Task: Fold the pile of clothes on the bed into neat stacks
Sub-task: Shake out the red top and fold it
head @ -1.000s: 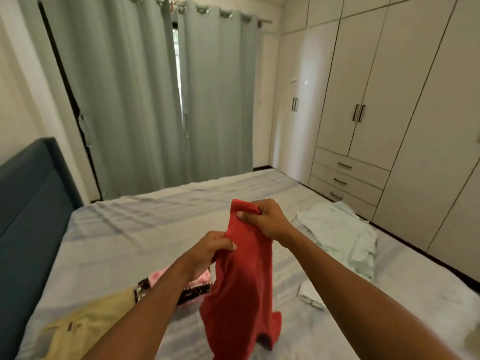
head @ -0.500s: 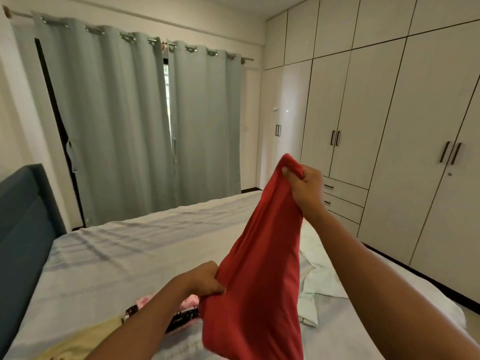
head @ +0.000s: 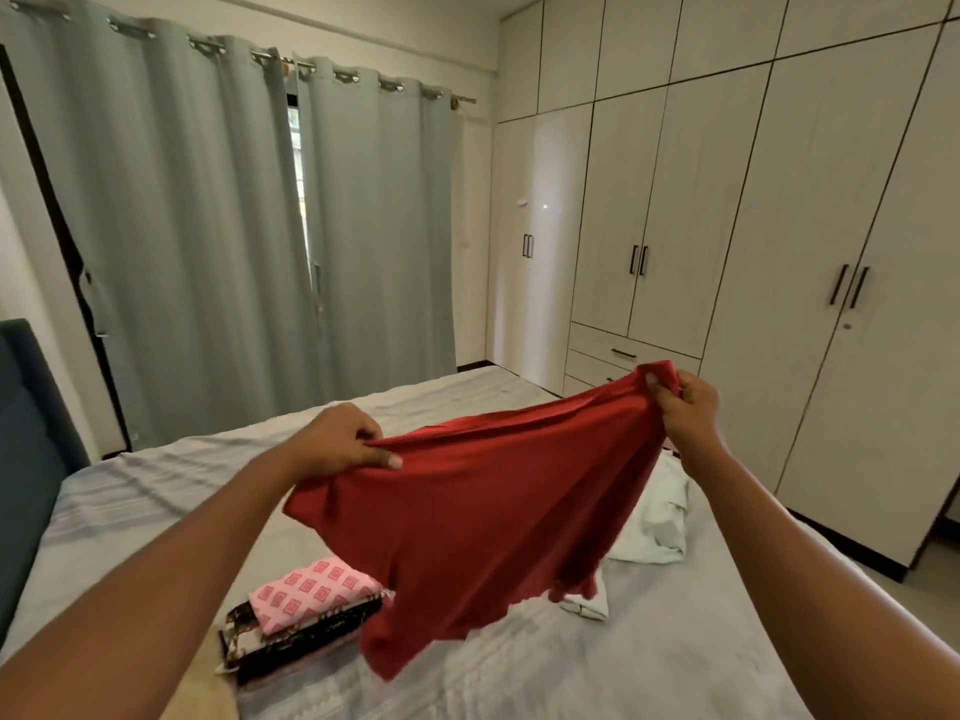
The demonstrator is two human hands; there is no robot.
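Your left hand (head: 343,443) pinches one top corner of the red garment (head: 483,517); your right hand (head: 688,407), raised higher, grips the other, both arms extended over the bed (head: 649,662).

Both hands hold a red garment (head: 488,517) spread above the bed (head: 649,662): left hand (head: 340,444) pinches one corner, right hand (head: 688,405) the other. A folded stack (head: 304,618) and pale clothes (head: 657,527) lie beneath.

Grey-sheeted bed (head: 156,501) bears a folded stack (head: 306,615); pale green garment (head: 654,532) lies crumpled to its right.
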